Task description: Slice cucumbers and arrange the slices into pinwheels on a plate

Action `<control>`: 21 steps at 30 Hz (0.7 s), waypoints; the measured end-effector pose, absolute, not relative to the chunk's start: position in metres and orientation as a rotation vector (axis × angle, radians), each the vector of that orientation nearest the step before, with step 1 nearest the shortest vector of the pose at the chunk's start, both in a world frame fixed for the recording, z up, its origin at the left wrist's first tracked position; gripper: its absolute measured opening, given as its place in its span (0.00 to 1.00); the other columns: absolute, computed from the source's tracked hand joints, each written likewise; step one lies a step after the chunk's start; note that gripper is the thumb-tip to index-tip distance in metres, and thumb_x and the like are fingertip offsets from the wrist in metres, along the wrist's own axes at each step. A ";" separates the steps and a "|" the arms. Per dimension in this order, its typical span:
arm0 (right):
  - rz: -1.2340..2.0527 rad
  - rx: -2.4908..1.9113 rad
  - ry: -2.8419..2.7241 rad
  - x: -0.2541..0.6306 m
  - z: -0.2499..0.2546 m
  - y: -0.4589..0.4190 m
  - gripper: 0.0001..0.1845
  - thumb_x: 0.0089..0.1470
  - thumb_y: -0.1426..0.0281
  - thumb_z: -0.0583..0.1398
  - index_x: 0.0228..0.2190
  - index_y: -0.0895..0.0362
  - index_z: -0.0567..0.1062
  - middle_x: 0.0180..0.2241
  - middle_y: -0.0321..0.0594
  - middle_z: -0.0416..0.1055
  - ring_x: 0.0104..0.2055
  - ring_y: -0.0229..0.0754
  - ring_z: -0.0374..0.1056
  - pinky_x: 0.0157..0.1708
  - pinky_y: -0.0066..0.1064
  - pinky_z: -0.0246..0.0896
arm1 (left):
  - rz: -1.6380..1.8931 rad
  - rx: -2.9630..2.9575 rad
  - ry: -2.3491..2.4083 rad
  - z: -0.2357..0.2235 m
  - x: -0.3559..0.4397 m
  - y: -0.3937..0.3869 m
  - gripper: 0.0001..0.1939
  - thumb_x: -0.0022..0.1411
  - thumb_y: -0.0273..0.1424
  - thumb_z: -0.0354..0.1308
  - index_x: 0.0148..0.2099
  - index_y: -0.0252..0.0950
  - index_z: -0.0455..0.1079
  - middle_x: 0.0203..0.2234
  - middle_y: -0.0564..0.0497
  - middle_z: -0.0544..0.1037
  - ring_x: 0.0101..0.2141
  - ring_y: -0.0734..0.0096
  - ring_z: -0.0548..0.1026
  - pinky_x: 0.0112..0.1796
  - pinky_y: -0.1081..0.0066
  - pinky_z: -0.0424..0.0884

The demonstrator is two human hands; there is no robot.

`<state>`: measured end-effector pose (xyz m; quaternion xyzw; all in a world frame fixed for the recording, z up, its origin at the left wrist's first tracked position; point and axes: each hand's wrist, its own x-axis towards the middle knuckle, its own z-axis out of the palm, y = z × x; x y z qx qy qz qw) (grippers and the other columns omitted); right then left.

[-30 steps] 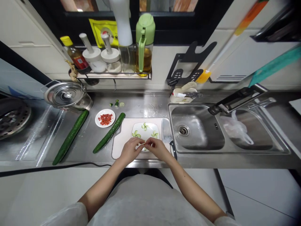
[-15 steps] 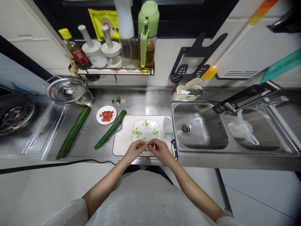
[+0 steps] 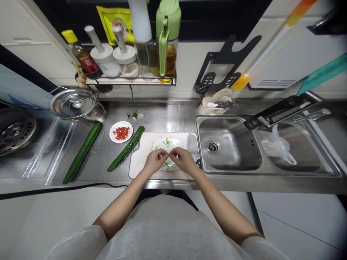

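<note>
Fingers of my left hand [image 3: 155, 160] and my right hand [image 3: 184, 160] are pinched together, tips meeting over the middle of a white plate [image 3: 177, 142]. Whatever lies between the fingertips is too small or hidden to make out. Thin green cucumber slices [image 3: 167, 142] form pinwheel shapes around the plate; one group shows at the far side, another at the near side, and my hands cover others partly or wholly. Beneath the plate is a light cutting board [image 3: 138, 162]. A kitchen knife [image 3: 192, 142] rests along its right side, its dark handle partly behind my right wrist.
Left of the board lie a cucumber [image 3: 126, 148], a small white dish [image 3: 111, 135] of chopped red pieces, another cucumber [image 3: 82, 153] and a lidded steel pot [image 3: 77, 104]. Cucumber ends [image 3: 135, 115] sit behind. A double sink [image 3: 230, 144] is at right; a condiment rack [image 3: 132, 82] hangs above.
Both hands have moved forward, from the plate's near edge to over its middle, still pinched. The near cucumber pinwheel now shows more fully, while the side ones are more covered.
</note>
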<state>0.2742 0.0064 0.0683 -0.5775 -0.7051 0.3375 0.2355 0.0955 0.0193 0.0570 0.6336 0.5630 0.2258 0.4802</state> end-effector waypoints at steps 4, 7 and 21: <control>0.824 -1.710 -1.969 0.276 0.054 0.036 0.07 0.55 0.70 0.56 0.32 0.55 0.75 0.32 0.37 0.72 0.33 0.36 0.64 0.31 0.26 0.52 | 0.540 1.610 1.624 0.047 0.095 0.044 0.09 0.59 0.37 0.56 0.40 0.41 0.73 0.28 0.55 0.76 0.28 0.73 0.70 0.31 0.73 0.63; 0.780 -1.881 -1.991 0.275 0.039 0.055 0.08 0.57 0.68 0.55 0.33 0.54 0.75 0.33 0.37 0.72 0.34 0.37 0.65 0.30 0.26 0.51 | 0.495 1.676 1.796 0.037 0.097 0.061 0.07 0.60 0.36 0.55 0.38 0.42 0.72 0.31 0.54 0.77 0.33 0.70 0.72 0.34 0.72 0.62; 0.704 -2.025 -2.154 0.265 0.017 0.072 0.12 0.60 0.66 0.51 0.37 0.52 0.75 0.39 0.38 0.73 0.37 0.38 0.65 0.30 0.27 0.49 | 0.251 1.801 1.923 0.020 0.122 0.082 0.08 0.60 0.40 0.57 0.38 0.42 0.70 0.35 0.51 0.74 0.41 0.62 0.70 0.43 0.63 0.58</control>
